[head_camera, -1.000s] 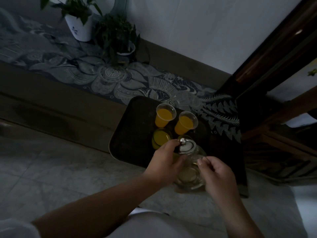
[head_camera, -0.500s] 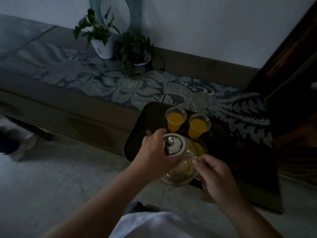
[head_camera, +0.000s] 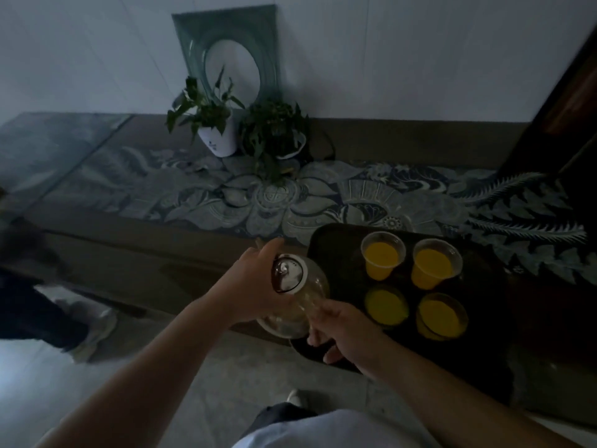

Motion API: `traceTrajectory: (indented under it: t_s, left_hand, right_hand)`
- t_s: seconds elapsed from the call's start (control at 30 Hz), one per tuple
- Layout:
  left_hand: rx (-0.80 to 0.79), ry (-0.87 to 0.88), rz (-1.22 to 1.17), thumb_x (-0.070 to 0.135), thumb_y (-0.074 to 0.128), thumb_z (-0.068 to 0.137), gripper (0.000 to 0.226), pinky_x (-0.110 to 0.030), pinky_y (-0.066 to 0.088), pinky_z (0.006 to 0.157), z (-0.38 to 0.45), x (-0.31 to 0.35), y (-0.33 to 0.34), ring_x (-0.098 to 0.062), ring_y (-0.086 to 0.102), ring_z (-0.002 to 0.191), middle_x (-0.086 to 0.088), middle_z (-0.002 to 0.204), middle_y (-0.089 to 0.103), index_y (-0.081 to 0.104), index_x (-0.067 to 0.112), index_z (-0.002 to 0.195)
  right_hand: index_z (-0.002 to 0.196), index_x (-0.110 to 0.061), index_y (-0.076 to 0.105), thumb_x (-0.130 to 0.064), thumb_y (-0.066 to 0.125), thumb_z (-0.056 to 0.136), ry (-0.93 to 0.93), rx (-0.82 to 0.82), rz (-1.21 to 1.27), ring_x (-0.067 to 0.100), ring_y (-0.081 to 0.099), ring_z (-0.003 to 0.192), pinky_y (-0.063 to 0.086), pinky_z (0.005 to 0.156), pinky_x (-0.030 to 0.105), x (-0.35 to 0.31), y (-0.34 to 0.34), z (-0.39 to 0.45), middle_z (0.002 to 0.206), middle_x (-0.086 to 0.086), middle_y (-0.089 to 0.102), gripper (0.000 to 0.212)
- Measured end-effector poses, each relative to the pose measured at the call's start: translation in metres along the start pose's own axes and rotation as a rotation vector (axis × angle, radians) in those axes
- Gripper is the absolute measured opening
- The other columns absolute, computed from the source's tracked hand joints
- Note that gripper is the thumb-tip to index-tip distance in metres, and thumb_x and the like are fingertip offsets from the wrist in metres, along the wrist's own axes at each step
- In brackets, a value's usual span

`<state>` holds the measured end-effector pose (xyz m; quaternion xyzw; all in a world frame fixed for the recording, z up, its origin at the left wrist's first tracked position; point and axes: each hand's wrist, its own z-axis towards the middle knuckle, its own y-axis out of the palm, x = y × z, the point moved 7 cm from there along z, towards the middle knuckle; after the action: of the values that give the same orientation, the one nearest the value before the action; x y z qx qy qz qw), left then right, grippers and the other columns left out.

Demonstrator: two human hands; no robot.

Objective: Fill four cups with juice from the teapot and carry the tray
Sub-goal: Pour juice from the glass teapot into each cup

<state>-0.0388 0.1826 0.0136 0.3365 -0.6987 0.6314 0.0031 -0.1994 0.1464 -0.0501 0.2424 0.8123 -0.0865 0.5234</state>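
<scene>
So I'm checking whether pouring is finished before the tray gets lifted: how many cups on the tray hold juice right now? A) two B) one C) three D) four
D: all four cups on the tray show orange juice, two at the back and two at the front, while both hands hold the teapot off to the left.
</scene>
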Motion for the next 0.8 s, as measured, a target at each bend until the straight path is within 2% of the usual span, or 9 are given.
traceTrajectory:
  t_s: [0.1,0.17,0.23,0.33,0.4,0.5,0.6,0.67,0.8]
  left_hand:
    - [-0.088,0.123,0.122,0.046,0.082,0.065,0.108,-0.024,0.039,0.097,0.025,-0.024,-0.013,-0.018,0.045,0.124,-0.003,0.129,0.050,0.019,0.028,0.151]
    - [-0.137,0.208,0.243,0.047,0.080,0.069,0.108,-0.030,0.040,0.102,0.041,-0.036,-0.019,-0.018,0.041,0.129,-0.001,0.137,0.048,0.015,0.027,0.153]
    - [-0.189,0.287,0.354,0.050,0.078,0.069,0.110,-0.032,0.037,0.104,0.056,-0.048,-0.022,-0.017,0.037,0.134,0.001,0.144,0.044,0.011,0.026,0.154]
    - [-0.260,0.374,0.471,0.059,0.076,0.068,0.110,-0.031,0.034,0.104,0.079,-0.072,-0.020,-0.016,0.031,0.135,0.005,0.149,0.040,0.014,0.025,0.153]
    - [-0.295,0.429,0.533,0.063,0.072,0.069,0.103,-0.032,0.034,0.104,0.093,-0.086,-0.017,-0.018,0.031,0.134,0.006,0.151,0.036,0.021,0.027,0.151]
    - [-0.329,0.466,0.558,0.061,0.069,0.070,0.096,-0.036,0.037,0.105,0.108,-0.103,-0.013,-0.021,0.032,0.132,0.004,0.151,0.033,0.024,0.029,0.150]
    - [-0.350,0.483,0.575,0.055,0.071,0.073,0.094,-0.037,0.037,0.105,0.119,-0.115,-0.009,-0.023,0.030,0.133,0.004,0.151,0.032,0.023,0.029,0.149]
    - [-0.352,0.494,0.581,0.053,0.072,0.073,0.093,-0.037,0.039,0.103,0.126,-0.121,-0.007,-0.022,0.032,0.132,0.004,0.150,0.033,0.023,0.030,0.149]
    - [-0.348,0.528,0.567,0.053,0.074,0.072,0.094,-0.036,0.037,0.104,0.133,-0.128,-0.005,-0.021,0.032,0.133,0.004,0.151,0.032,0.024,0.029,0.148]
  right_hand:
    - [0.077,-0.015,0.062,-0.026,0.052,0.101,0.026,-0.009,-0.048,0.013,0.056,0.077,0.046,0.061,0.018,0.000,0.029,0.036,0.077,0.005,0.061,0.029]
    - [0.075,-0.018,0.065,-0.022,0.056,0.099,0.009,0.015,-0.087,0.003,0.060,0.071,0.046,0.064,0.011,-0.002,0.044,0.060,0.073,-0.004,0.064,0.025]
    - [0.073,-0.022,0.066,-0.023,0.059,0.097,-0.009,0.024,-0.148,-0.005,0.061,0.066,0.046,0.067,0.012,-0.004,0.058,0.082,0.070,-0.009,0.065,0.025]
    - [0.080,-0.012,0.069,-0.026,0.060,0.095,0.021,0.030,-0.209,-0.005,0.057,0.057,0.043,0.061,0.013,-0.002,0.075,0.112,0.067,-0.009,0.063,0.023]
    - [0.088,-0.004,0.070,-0.027,0.062,0.094,0.032,0.033,-0.218,-0.003,0.055,0.056,0.044,0.061,0.017,0.000,0.082,0.131,0.066,-0.008,0.062,0.025]
    - [0.097,-0.002,0.071,-0.028,0.063,0.095,0.042,0.036,-0.231,-0.002,0.057,0.060,0.046,0.065,0.020,0.005,0.091,0.156,0.071,-0.005,0.064,0.027]
    - [0.101,-0.005,0.071,-0.026,0.063,0.095,0.055,0.057,-0.246,-0.005,0.058,0.057,0.046,0.063,0.015,0.010,0.095,0.175,0.071,-0.007,0.064,0.023]
    - [0.100,-0.005,0.072,-0.026,0.062,0.096,0.049,0.075,-0.262,-0.005,0.057,0.054,0.045,0.060,0.012,0.011,0.098,0.183,0.069,-0.008,0.063,0.023]
    - [0.097,-0.009,0.073,-0.028,0.063,0.095,0.036,0.103,-0.295,0.000,0.057,0.058,0.046,0.064,0.017,0.014,0.103,0.196,0.067,-0.009,0.062,0.022]
